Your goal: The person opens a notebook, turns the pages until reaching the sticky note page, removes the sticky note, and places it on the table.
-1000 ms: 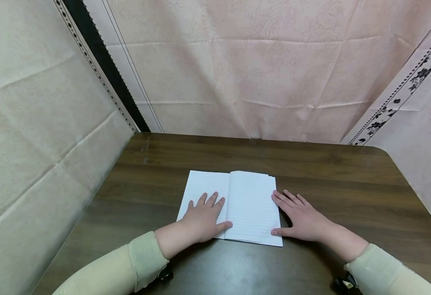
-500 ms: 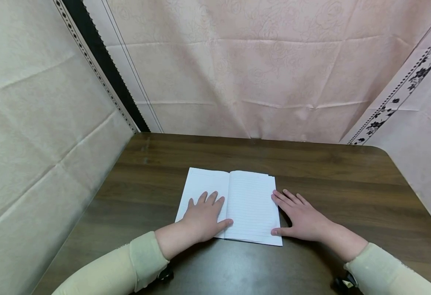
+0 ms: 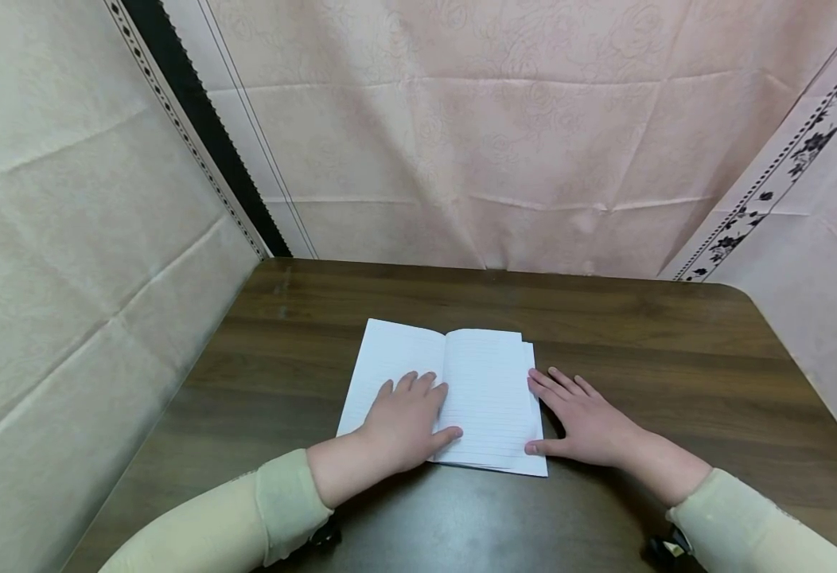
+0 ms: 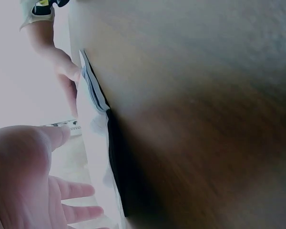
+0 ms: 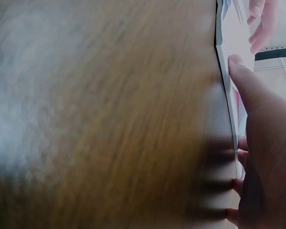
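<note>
An open notebook [image 3: 490, 398] with white lined pages lies on the brown wooden table. My left hand [image 3: 400, 422] is over the lower part of the left page, fingers spread, its thumb reaching across the fold onto the right page. In the left wrist view, the fingers of that hand are straight. Along the notebook's right edge rests my right hand [image 3: 590, 430], with fingertips and thumb touching the page margin. The right wrist view shows its thumb lying on the page near the lower edge. My left hand covers part of the left page and the lower fold.
The wooden table [image 3: 648, 342] extends around the notebook on all sides. Pale patterned cloth [image 3: 519, 159] hangs behind it, with more cloth [image 3: 89, 318] along the left side. Dark devices sit under both wrists.
My left hand has slid slightly right toward the fold. The left page's top edge has risen, and the upper right sheet has shifted, baring more of a sheet beneath. My right hand stays nearly still.
</note>
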The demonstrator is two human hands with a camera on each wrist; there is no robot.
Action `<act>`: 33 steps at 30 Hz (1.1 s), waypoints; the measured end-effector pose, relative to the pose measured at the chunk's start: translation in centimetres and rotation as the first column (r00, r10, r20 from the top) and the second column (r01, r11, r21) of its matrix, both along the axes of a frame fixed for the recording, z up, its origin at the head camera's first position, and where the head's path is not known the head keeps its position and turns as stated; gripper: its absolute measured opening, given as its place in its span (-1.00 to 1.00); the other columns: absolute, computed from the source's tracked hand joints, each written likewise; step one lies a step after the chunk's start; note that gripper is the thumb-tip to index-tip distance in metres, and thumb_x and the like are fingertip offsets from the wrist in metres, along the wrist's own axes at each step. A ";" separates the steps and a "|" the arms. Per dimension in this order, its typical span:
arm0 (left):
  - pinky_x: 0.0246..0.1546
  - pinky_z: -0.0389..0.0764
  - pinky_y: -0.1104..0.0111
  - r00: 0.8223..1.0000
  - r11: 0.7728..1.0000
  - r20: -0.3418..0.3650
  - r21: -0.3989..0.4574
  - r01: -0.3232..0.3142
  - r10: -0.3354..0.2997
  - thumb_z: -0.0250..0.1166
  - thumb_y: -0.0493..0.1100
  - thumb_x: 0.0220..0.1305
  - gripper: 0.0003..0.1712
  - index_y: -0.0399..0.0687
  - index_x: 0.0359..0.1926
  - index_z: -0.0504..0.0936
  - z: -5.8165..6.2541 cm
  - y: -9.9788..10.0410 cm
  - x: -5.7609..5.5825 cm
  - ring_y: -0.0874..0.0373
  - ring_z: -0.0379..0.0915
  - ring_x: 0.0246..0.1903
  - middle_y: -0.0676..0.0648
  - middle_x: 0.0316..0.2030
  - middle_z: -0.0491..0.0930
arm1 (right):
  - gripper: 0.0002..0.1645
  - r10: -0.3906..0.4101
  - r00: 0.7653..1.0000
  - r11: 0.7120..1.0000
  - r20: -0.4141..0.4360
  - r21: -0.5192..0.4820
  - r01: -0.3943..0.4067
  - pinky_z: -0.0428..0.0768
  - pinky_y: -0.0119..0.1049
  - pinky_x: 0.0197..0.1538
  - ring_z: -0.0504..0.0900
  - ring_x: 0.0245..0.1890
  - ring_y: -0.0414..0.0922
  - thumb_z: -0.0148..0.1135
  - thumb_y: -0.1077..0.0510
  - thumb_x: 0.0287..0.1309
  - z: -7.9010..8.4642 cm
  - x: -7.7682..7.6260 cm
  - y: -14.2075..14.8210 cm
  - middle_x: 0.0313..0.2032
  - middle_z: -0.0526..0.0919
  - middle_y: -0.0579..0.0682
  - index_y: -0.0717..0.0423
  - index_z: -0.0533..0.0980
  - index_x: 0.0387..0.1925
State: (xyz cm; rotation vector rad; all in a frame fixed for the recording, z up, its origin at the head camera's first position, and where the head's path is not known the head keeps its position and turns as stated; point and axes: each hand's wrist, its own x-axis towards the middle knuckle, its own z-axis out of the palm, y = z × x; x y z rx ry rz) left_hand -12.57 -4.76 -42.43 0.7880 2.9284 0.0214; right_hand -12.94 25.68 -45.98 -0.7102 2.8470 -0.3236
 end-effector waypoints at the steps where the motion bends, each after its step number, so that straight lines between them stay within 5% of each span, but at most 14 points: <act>1: 0.23 0.31 -0.12 1.000 1.000 -0.011 0.001 0.011 -0.011 0.08 0.43 0.31 -0.18 0.01 0.36 0.43 0.1 0.1 0.1 -0.12 0.27 0.32 -0.11 0.33 0.39 | 0.28 0.000 1.000 1.000 0.000 0.001 0.000 -0.04 0.24 0.42 -0.04 0.52 0.16 0.06 -0.66 0.01 0.0 0.0 0.0 0.53 0.07 0.00 0.06 0.10 0.53; 9: 0.15 0.42 0.01 0.990 0.993 -0.084 -0.026 0.113 -0.115 0.11 0.43 0.30 -0.22 0.01 0.28 0.49 0.1 1.0 0.5 -0.06 0.37 0.23 -0.07 0.24 0.47 | 0.29 -0.013 1.000 1.000 -0.003 0.013 0.013 -0.04 0.24 0.42 -0.04 0.52 0.15 0.05 -0.67 -0.01 0.0 0.0 0.0 0.53 0.07 -0.01 0.04 0.10 0.53; 23: 0.00 0.49 0.17 0.943 0.951 -0.132 -0.088 0.297 -0.307 0.19 0.49 0.18 -0.26 0.06 0.13 0.54 -0.2 2.8 0.9 0.08 0.43 0.07 0.02 0.08 0.51 | 0.31 -0.026 0.999 0.999 -0.031 0.028 0.027 -0.02 0.25 0.41 -0.03 0.52 0.13 -0.04 -0.72 -0.03 -0.3 0.1 -0.3 0.53 0.07 -0.04 0.03 0.12 0.53; 33: -0.04 0.50 0.20 0.926 0.936 -0.143 -0.088 0.340 -0.350 0.24 0.45 0.18 -0.30 0.08 0.11 0.54 -0.1 2.9 0.8 0.09 0.44 0.06 0.02 0.09 0.51 | 0.29 -0.039 0.999 0.999 -0.021 0.026 0.040 -0.02 0.26 0.41 -0.02 0.52 0.14 -0.01 -0.70 -0.01 0.1 0.2 -0.5 0.53 0.07 -0.03 0.04 0.12 0.52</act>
